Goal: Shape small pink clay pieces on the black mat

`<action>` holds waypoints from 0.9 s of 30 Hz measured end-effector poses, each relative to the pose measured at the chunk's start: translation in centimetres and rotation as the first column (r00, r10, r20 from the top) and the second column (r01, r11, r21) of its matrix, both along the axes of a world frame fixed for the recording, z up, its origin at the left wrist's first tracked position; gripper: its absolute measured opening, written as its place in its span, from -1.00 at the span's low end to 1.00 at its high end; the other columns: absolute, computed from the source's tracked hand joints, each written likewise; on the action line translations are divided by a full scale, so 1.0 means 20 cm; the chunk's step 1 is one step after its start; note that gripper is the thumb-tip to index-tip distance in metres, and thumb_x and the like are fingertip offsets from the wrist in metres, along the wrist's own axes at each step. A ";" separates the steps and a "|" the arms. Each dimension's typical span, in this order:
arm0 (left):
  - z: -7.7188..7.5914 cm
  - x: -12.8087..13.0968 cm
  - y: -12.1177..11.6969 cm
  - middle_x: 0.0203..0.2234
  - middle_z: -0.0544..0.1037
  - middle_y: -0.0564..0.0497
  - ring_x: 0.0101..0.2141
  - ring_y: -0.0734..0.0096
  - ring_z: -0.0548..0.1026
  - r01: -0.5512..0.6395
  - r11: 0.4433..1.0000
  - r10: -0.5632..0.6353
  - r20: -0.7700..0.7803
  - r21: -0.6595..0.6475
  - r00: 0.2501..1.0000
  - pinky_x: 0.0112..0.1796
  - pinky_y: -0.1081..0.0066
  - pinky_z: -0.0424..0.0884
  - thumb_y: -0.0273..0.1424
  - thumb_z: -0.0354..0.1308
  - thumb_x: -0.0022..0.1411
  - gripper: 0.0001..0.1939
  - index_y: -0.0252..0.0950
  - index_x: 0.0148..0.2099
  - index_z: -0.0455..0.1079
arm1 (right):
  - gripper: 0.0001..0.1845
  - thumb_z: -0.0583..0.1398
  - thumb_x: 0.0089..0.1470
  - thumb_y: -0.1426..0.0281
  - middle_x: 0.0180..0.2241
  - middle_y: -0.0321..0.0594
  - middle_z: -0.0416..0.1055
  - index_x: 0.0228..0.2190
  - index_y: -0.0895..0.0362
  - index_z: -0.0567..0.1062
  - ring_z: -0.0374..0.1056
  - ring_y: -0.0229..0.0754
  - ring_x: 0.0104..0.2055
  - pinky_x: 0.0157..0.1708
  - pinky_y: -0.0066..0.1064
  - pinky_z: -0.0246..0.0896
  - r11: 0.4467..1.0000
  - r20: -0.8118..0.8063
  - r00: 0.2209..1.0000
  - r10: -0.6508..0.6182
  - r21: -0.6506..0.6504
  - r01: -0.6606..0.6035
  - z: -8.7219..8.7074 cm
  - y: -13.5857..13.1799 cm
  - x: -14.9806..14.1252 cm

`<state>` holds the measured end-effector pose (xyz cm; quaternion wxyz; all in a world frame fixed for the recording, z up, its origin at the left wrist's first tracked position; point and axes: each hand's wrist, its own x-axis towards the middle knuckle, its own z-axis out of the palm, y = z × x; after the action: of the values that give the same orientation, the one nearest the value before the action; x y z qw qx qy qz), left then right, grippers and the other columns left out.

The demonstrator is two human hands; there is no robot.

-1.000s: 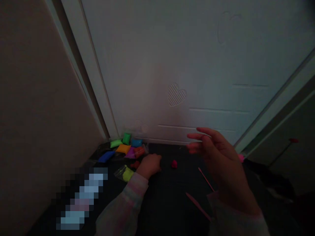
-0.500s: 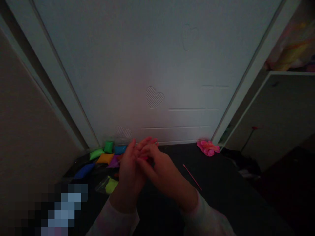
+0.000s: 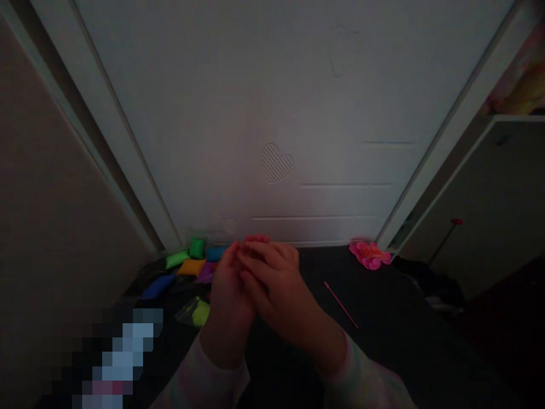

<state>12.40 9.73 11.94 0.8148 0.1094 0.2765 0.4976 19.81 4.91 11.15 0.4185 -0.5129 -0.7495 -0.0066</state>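
Note:
My left hand (image 3: 232,307) is cupped palm-up above the dark tabletop, left of the middle. Laid over it, my right hand (image 3: 279,284) has its fingers bent and pressed onto the left palm. The small red piece of clay seen there a moment ago is hidden between the two palms. To the right lies a thin pink stick tool (image 3: 341,305), apart from my hands. A pink flower shape (image 3: 369,254) with an orange middle sits at the back right of the table.
Left of my hands lie several coloured clay packets, among them a blue one (image 3: 158,286), an orange one (image 3: 191,267) and a green one (image 3: 196,248). An opened clear bag (image 3: 200,312) holds yellow-green clay. A white panel (image 3: 238,113) with heart patterns rises behind the table (image 3: 293,369).
My right hand has closed further over the left palm, covering the red piece that showed between the fingers. The whole view has shifted slightly, so things appear further right.

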 end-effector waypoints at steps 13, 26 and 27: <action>-0.06 0.09 -0.09 -0.32 0.51 -0.04 -0.22 0.47 0.47 -0.008 0.981 0.012 -0.015 0.195 1.000 -0.15 0.47 0.39 -0.28 -0.17 0.24 -0.70 -0.33 -0.29 0.31 | -0.70 -0.10 0.15 0.38 -0.08 -0.22 0.30 -0.15 0.04 0.33 0.17 -0.25 0.01 0.03 -0.28 0.04 0.975 -0.648 0.760 0.047 0.195 0.106 -0.04 0.01 0.05; -0.12 0.15 -0.25 0.12 0.19 0.10 0.18 0.37 -0.03 0.262 0.749 -0.065 -0.327 0.608 0.943 0.14 0.30 -0.03 -0.10 -0.46 0.22 -0.45 -0.12 0.14 0.05 | -0.33 -0.40 0.03 -0.03 0.24 -0.44 -0.43 0.14 -0.12 -0.17 -0.46 -0.09 0.25 0.18 -0.05 -0.48 0.983 -0.308 0.941 0.141 0.158 -0.095 -0.04 -0.05 0.04; -0.12 0.17 -0.26 0.13 0.17 0.11 0.18 0.37 -0.05 0.297 0.746 -0.031 -0.414 0.596 0.910 0.14 0.28 -0.04 -0.11 -0.50 0.21 -0.44 -0.10 0.16 0.02 | -0.34 -0.39 0.03 -0.03 0.24 -0.45 -0.47 0.15 -0.11 -0.21 -0.48 -0.08 0.25 0.18 -0.04 -0.47 0.982 -0.280 0.945 0.166 0.129 -0.135 -0.04 -0.05 0.03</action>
<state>15.74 4.53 9.63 0.6987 0.5016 0.2285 0.4561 20.36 3.86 10.31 0.5502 -0.4261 -0.7156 0.0601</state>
